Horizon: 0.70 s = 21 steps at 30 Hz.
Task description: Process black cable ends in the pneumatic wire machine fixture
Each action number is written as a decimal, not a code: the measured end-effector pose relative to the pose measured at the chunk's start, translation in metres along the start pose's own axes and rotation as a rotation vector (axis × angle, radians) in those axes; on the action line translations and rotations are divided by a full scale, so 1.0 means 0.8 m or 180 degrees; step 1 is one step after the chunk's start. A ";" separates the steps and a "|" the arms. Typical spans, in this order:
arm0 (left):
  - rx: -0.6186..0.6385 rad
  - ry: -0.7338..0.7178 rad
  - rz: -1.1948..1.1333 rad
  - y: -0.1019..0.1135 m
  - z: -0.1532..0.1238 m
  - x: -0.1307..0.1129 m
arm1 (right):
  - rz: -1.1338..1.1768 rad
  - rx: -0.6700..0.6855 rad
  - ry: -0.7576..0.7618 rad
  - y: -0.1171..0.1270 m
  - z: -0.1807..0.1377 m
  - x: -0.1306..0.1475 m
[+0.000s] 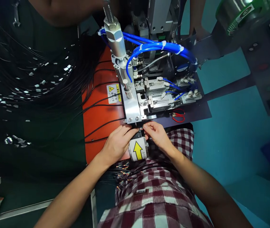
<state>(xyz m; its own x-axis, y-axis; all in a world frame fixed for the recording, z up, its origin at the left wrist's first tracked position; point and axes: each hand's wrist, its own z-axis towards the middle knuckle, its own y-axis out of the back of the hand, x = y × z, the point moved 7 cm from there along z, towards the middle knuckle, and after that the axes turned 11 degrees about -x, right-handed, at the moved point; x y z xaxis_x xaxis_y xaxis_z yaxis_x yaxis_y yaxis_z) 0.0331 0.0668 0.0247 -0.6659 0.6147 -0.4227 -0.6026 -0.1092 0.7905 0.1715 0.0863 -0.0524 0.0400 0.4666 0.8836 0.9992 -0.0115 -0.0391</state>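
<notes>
Evidently, an orange board (106, 113) lies partly under the left hand (118, 142), whose fingertips reach a small shiny piece (141, 129) just before the metal block (133, 110); at the piece's right, the right hand (158, 134) curls its fingers. Whether either hand pinches it, I cannot tell.

10 o'clock: yellow-white rectangular label (114, 94), warning triangle (111, 89), on orange panel (101, 117). 6 o'clock: white label (133, 153) on silver cylinder (147, 144), yellow arrow (138, 150), "运行".

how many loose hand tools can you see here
2: a wrench at the top left, and red-handled scissors beside the machine, beyond the right hand. Others may be hidden under the black wires.
</notes>
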 end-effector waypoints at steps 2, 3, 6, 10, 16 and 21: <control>0.0043 -0.0003 -0.0003 -0.001 0.001 0.000 | 0.0153 -0.0022 -0.0058 -0.006 0.000 -0.001; 0.0066 0.0006 -0.0011 -0.001 0.001 0.001 | 0.0223 -0.0020 -0.0093 -0.008 0.000 -0.002; 0.0124 0.0055 -0.0031 -0.002 0.002 0.002 | 0.0319 0.0063 -0.0188 -0.013 0.000 -0.005; 0.0169 0.0050 -0.0023 -0.002 0.004 0.002 | 0.0162 0.0089 -0.0041 -0.013 0.000 -0.003; 0.0115 -0.0029 0.0050 0.000 0.006 -0.001 | -0.0070 0.0046 0.0219 -0.011 0.000 0.000; 0.0063 -0.0069 0.0060 0.001 0.003 0.000 | -0.0221 0.0093 0.0285 -0.013 0.000 -0.003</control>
<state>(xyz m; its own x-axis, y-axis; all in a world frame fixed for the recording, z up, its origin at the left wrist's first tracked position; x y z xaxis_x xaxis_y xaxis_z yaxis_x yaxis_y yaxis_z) 0.0338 0.0688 0.0266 -0.6672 0.6295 -0.3982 -0.5812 -0.1056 0.8069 0.1614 0.0855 -0.0543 -0.0273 0.3846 0.9227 0.9990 0.0444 0.0111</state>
